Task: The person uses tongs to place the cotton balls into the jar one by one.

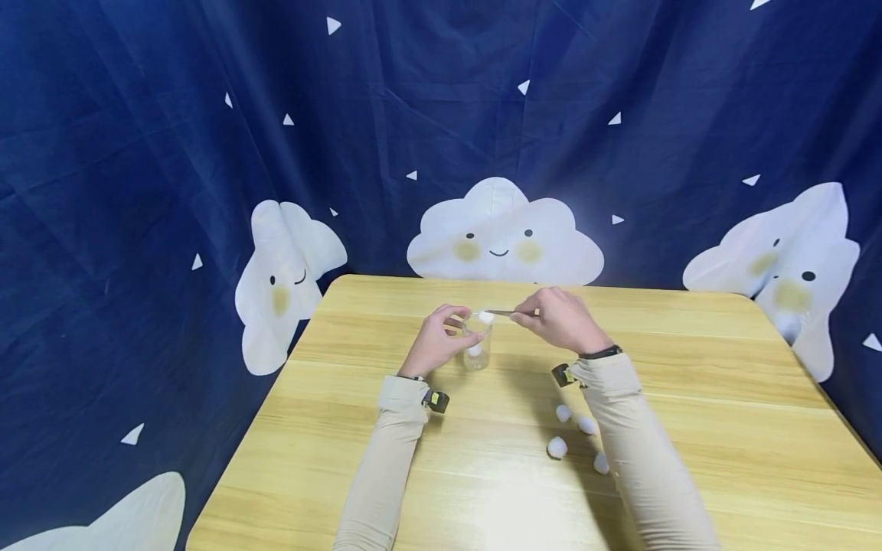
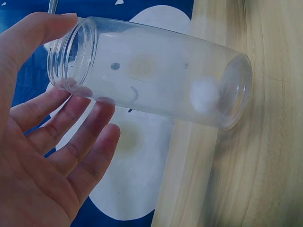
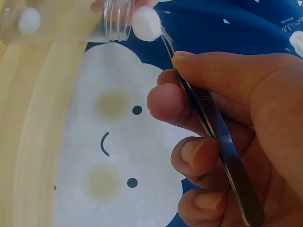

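Observation:
My left hand [image 1: 438, 340] grips a clear plastic jar [image 2: 147, 71] round its threaded neck, thumb on one side and fingers on the other. The jar stands upright on the table, its mouth uncovered. A white cotton ball [image 2: 204, 94] lies inside at the bottom. My right hand [image 1: 561, 320] pinches metal tweezers [image 3: 208, 113] between thumb and fingers. Their tips hold another cotton ball [image 3: 147, 23] right at the jar's mouth; whether it touches the rim I cannot tell.
Several loose cotton balls [image 1: 556, 448] lie on the wooden table [image 1: 331, 459] near my right forearm, one partly covered by the sleeve. Behind the table's far edge hangs a dark blue curtain [image 1: 441, 115] with clouds and white triangles.

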A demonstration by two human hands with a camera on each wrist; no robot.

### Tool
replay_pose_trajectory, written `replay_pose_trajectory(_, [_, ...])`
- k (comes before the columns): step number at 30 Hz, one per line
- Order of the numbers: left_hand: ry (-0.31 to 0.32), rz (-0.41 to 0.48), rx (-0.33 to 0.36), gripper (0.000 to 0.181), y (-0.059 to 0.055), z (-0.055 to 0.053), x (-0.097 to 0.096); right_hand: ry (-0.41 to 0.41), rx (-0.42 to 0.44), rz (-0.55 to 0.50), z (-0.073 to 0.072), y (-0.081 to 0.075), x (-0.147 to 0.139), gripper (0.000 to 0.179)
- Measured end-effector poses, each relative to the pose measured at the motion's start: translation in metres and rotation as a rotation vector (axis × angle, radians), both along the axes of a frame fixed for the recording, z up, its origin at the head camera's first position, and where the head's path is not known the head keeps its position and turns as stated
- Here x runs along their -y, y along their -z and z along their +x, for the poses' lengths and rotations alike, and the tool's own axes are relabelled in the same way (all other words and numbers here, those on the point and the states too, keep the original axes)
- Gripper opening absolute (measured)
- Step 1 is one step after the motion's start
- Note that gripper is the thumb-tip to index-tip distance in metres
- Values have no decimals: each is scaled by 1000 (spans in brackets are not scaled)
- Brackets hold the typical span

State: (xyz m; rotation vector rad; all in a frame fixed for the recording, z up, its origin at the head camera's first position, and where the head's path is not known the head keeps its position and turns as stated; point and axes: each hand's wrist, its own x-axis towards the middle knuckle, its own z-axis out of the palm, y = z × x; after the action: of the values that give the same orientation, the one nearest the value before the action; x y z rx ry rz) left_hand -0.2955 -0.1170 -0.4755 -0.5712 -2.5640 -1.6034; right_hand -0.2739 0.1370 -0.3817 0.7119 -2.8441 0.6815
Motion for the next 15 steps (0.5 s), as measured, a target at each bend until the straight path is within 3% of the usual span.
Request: replay_pose_trajectory(15, [3,5,-21,53,-1,0,0,-11,23,6,0,3,9,12])
